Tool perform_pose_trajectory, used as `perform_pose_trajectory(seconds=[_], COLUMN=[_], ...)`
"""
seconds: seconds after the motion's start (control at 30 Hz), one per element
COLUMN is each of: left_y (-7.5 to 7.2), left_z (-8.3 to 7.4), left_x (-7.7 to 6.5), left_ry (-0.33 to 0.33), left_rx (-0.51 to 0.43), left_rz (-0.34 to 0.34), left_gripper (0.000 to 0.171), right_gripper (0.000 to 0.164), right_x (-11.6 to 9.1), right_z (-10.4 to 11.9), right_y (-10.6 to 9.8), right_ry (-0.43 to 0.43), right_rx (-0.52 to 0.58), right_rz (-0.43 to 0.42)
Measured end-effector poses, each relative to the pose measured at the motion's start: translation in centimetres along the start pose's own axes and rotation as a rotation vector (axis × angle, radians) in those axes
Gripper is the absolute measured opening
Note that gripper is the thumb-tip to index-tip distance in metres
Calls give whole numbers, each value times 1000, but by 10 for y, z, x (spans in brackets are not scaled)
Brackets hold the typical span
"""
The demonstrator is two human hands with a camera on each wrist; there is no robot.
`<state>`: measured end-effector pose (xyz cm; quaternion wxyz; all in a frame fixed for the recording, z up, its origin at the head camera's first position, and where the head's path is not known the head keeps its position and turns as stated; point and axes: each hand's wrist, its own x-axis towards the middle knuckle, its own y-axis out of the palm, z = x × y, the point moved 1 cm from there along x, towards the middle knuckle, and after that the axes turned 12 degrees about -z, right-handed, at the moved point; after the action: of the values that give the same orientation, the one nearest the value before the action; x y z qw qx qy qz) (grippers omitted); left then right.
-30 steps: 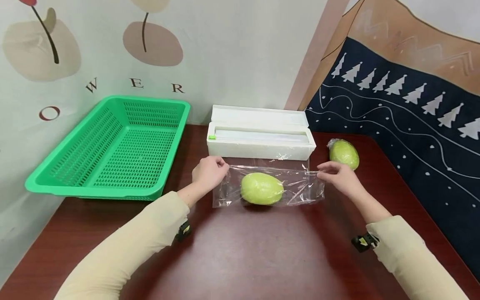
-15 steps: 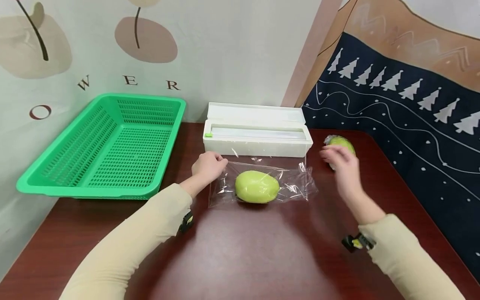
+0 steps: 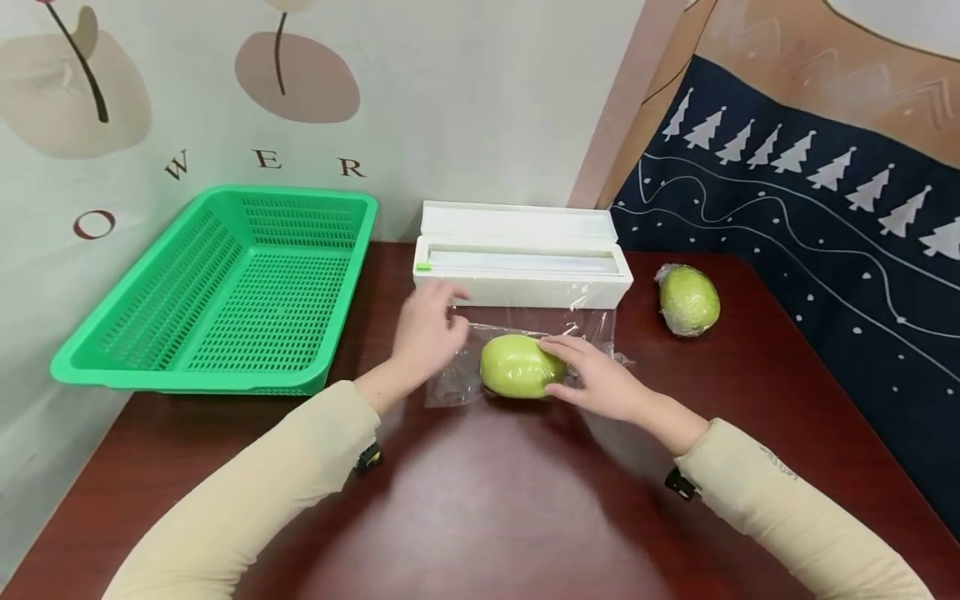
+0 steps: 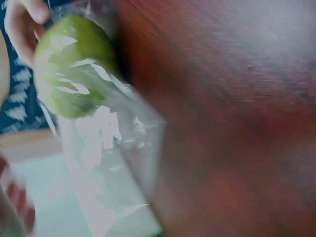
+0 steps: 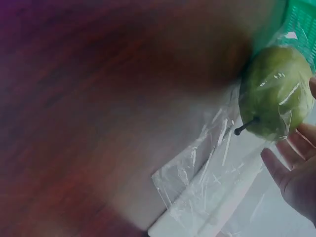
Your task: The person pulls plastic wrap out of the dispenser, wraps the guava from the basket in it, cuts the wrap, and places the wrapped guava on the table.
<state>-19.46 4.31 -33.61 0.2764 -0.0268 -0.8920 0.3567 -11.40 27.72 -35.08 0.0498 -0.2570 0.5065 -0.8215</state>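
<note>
Evidently your right hand [image 3: 596, 379], fingers apart, touches the green fruit [image 3: 516, 368] before the white box [image 3: 517, 289]; your left hand [image 3: 426, 329] hovers, fingers parted. Film [image 3: 450, 388] probably makes it slippery: cup its firm-looking sides.

The table [image 3: 480, 508] is viewed from the head, forward and down. The nearer fruit [image 3: 516, 367] is shared by both closer, sideways-turned wrist views.

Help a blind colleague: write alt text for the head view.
A person's right hand touches a green oval fruit in clear plastic film on a reddish-brown table; the left hand is nearby. Behind, an open white box; left, a green perforated plastic basket; right, another wrapped green fruit.
</note>
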Motion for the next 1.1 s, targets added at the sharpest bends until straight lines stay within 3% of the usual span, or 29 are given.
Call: perform_pose_trajectory(seconds=[0.07, 0.13, 0.2, 0.27, 0.43, 0.57, 0.73, 0.83, 0.97, 1.1], left_y=[4, 11, 18, 26, 41, 47, 50, 51, 50, 50], left_z=[-10, -14, -12, -7, 6, 11, 16, 18, 22, 26], left_x=[-5, -9, -11, -10, -1, 5, 13, 17, 22, 26], left_ry=[180, 278, 299, 265, 205, 162, 65, 9, -29, -48], left_rx=[14, 12, 3, -41, -124, -161, -251, -248, -197, -233], left_rz=[125, 301, 414, 466, 491, 487, 475, 471, 466, 457], left_gripper=[33, 42, 56, 69, 85, 85, 74, 72, 73, 72], right_gripper=[55, 52, 53, 58, 77, 85, 78, 70, 66, 66], right_x=[4, 8, 12, 16, 22, 25, 33, 38, 42, 44], right_z=[-1, -3, -7, -13, -29, -35, -39, -43, -47, -51], right_y=[-1, -1, -1, 1, 6, 12, 16, 17, 17, 17], right_ry=[-17, -23, -16, 0, 63, 105, 212, 278, 301, 303], right_rx=[40, 90, 142, 192, 271, 265, 336, 396, 361, 349], right_rz=[0, 3, 14, 31, 81, 97, 96, 91, 62, 31])
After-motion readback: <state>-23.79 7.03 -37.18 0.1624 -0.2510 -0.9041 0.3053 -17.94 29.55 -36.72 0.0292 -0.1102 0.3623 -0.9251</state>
